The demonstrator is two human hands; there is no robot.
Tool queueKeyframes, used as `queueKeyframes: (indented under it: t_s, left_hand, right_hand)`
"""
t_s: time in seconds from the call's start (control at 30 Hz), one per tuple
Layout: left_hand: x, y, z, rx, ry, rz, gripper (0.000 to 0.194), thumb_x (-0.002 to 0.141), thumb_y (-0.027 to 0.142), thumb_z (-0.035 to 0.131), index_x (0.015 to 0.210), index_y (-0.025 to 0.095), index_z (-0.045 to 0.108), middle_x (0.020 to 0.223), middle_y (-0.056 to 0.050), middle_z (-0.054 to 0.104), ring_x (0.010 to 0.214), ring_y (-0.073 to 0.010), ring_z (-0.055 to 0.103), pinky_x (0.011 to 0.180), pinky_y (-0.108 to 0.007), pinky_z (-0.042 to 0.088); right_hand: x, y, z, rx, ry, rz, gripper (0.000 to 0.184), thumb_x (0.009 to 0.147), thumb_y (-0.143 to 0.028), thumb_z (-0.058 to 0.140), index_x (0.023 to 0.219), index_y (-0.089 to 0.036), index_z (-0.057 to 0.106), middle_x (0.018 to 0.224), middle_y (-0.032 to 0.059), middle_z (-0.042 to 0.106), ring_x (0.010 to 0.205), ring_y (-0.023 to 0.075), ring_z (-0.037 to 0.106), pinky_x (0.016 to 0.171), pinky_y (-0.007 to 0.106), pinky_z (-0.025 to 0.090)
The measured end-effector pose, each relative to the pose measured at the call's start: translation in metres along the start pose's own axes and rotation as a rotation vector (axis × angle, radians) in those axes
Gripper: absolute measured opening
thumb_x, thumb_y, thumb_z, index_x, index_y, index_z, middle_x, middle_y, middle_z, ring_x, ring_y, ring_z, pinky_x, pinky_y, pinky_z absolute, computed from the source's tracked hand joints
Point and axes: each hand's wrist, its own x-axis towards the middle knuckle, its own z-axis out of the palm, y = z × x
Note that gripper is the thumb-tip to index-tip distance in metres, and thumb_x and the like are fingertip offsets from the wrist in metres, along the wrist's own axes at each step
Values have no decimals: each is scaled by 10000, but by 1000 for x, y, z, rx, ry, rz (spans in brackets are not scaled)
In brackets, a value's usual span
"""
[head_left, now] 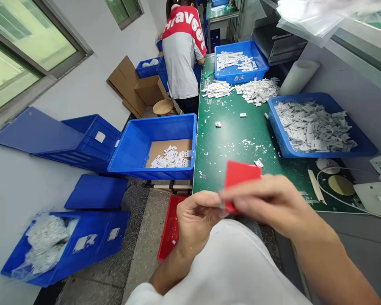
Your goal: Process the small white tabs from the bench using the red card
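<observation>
Our right hand [266,203] lies across the lower part of a red square sheet [242,178], its fingers closed narrow on the flat, smooth-looking face, while our left hand [197,218] curls up beside it, fingertips meeting those of the right at the sheet's near edge; whether the left also grips the sheet we cannot tell. The sheet is a matte, crisp-cornered square, tilted in the air just over the front edge of a green workbench [216,169]. Just beyond its top corner, a small white tag [258,163] lies on the bench. Below the left hand sits a red plastic tray [169,237], and beneath both hands bulges our white shirt [225,267]. Ahead of the hands, the bench is speckled with white scraps and carries a loose heap of white tags [257,91]. To the right, a blue plastic crate [292,146] brims with more of them, and farther ahead a second blue crate [241,77] holds a smaller pile. To the left, a blue bin [152,169] floored with brown cardboard [157,148] holds a bundle of tags, and far ahead a person in a red-and-grey shirt [180,55] stands with their back to us at the bench's far end.
</observation>
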Motion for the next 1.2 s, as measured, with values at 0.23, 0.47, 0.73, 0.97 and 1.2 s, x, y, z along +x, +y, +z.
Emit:
queueKeyframes:
  t_s: [0.23, 0.47, 0.73, 0.97, 1.2]
  left_hand:
    - [-4, -3, -2, -2, 19, -44, 105, 748, 258, 844, 821, 242, 771, 798, 0, 772, 716, -144, 724, 715, -278, 622]
    - [-6, -5, -4, 16, 53, -52, 109, 753, 256, 840, 824, 236, 760, 811, -4, 777, 732, -164, 736, 697, -288, 628]
    - [-4, -2, -2, -111, -27, 1, 110, 796, 206, 803, 878, 261, 753, 820, 21, 782, 739, -147, 750, 693, -257, 631]
    - [-2, 2, -4, -132, -63, 43, 147, 825, 129, 761, 916, 239, 724, 866, 8, 782, 811, -168, 764, 736, -263, 622]
    - [3, 2, -3, -37, -30, 94, 155, 792, 145, 792, 897, 216, 703, 864, -18, 772, 835, -155, 738, 757, -259, 606]
  right_hand:
    - [16, -6, -1, -179, 105, 1, 216, 841, -396, 749, 993, -260, 820, 789, 28, 768, 706, 183, 702, 561, 250, 547]
    - [17, -4, 1, -203, 113, 55, 223, 865, -388, 724, 1003, -240, 819, 764, 33, 761, 601, 152, 653, 480, 231, 490]
    - [20, 5, 5, -504, 355, 16, 199, 865, -277, 693, 1020, -241, 813, 720, 6, 750, 533, 123, 609, 450, 225, 451]
    - [8, 2, 13, -375, 391, -57, 222, 932, -286, 655, 1120, -283, 773, 749, -7, 751, 522, 107, 601, 479, 229, 467]
    - [-11, 0, 15, -44, 402, -60, 188, 982, -311, 594, 1012, -333, 778, 984, 11, 747, 770, 126, 656, 635, 219, 515]
